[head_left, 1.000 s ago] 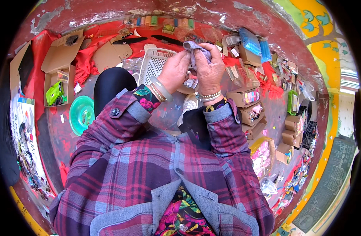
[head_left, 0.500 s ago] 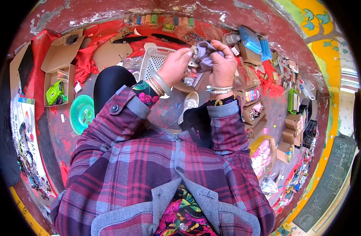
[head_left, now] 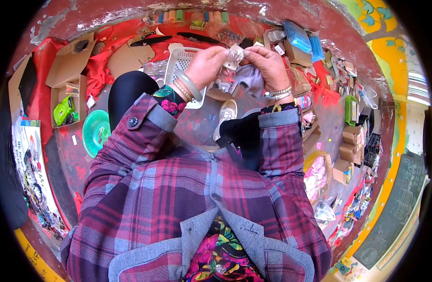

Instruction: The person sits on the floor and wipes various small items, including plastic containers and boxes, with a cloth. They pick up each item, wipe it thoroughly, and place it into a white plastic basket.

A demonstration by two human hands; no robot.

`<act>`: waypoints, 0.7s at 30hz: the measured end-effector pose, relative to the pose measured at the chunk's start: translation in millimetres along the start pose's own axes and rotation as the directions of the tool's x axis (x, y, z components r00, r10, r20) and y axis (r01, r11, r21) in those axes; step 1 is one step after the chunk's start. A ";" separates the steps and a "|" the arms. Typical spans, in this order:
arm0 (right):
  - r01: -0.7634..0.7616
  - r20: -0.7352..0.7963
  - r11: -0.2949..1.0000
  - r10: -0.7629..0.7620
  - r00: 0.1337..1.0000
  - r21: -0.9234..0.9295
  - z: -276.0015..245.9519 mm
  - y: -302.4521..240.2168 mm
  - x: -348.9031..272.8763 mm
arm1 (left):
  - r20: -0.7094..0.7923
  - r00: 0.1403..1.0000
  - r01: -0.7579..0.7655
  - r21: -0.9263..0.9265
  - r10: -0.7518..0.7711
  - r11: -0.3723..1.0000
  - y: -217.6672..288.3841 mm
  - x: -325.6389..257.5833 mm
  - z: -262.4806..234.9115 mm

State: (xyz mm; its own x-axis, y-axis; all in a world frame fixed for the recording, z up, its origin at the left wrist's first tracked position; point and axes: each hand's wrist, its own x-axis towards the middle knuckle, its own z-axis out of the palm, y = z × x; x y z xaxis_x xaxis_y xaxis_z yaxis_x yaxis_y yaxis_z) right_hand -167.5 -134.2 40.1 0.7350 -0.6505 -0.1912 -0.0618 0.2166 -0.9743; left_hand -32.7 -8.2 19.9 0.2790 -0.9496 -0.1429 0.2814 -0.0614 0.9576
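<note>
Left fisheye of the pair on your head: looks down, upright, unmirrored. Your plaid jacket (head_left: 173, 197) fills the near lower half; your left hand (head_left: 204, 66) and right hand (head_left: 272, 70) show farther out, upper centre. Chalkboard (head_left: 392, 221) bends along right rim.

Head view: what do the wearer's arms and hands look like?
Left hand and right hand ungloved. Plaid jacket sleeves in maroon, purple and grey-blue; plain grey cuffs. Dark round button on the left sleeve. Black floral inner cuff below it. Left wrist: thick pale bangle, beaded bracelet. Right wrist: light-coloured bracelets.
</note>
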 end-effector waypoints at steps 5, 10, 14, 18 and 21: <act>-0.149 -0.098 0.968 0.132 0.986 -0.200 -39.8 27.2 22.2 | -0.095 0.969 0.190 -0.314 -0.230 0.930 -5.2 9.2 -17.4; -0.277 -0.172 0.677 0.220 0.960 -0.682 -58.7 90.0 57.7 | -0.094 0.953 0.204 -0.506 -0.288 0.838 -9.9 8.3 -29.4; 0.085 0.062 -0.090 0.237 0.970 -0.992 -95.9 149.7 95.1 | -0.060 0.958 0.211 -0.518 -0.282 0.829 -13.9 15.5 -22.9; -0.347 -0.342 -0.008 0.195 0.919 -0.938 -96.1 162.1 101.2 | -0.020 0.953 0.238 -0.566 -0.302 0.789 -22.6 17.2 -30.8; -0.047 -0.005 0.203 0.205 0.979 -0.978 -65.0 109.7 105.7 | 0.069 0.918 0.315 -0.724 -0.390 0.614 -34.1 17.0 -43.1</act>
State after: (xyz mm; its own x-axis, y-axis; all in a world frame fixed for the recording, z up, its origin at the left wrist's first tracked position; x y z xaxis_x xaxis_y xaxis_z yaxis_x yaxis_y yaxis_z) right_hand -140.5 -226.5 -94.8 0.7034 -0.5960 -0.3873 -0.7078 -0.6370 -0.3054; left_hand 1.9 -9.1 -26.0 0.0830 -0.8694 -0.4870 0.9251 -0.1145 0.3620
